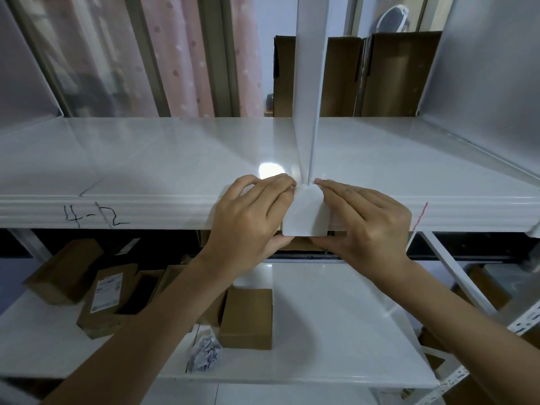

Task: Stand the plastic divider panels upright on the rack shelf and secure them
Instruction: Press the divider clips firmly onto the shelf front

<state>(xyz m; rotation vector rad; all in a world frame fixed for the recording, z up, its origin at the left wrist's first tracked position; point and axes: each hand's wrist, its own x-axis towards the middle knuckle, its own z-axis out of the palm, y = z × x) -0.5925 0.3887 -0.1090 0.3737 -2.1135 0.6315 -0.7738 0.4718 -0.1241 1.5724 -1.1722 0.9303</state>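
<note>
A white plastic divider panel [310,83] stands upright on the white rack shelf [146,159], running from the front edge to the back. Its lower front end folds into a white tab [305,216] that hangs over the shelf's front lip. My left hand [248,220] presses on the tab's left side, thumb underneath the lip. My right hand [365,223] presses on the tab's right side, fingertips at the panel's base. Two more white panels stand at the far left [26,68] and far right [482,71] of the shelf.
The shelf lip bears handwritten "4-12" [93,219] and a red mark [420,216]. The lower shelf [336,317] holds several cardboard boxes [247,318] and a crumpled paper [204,355]. Open cartons [388,74] stand behind the rack, next to pink curtains [181,54].
</note>
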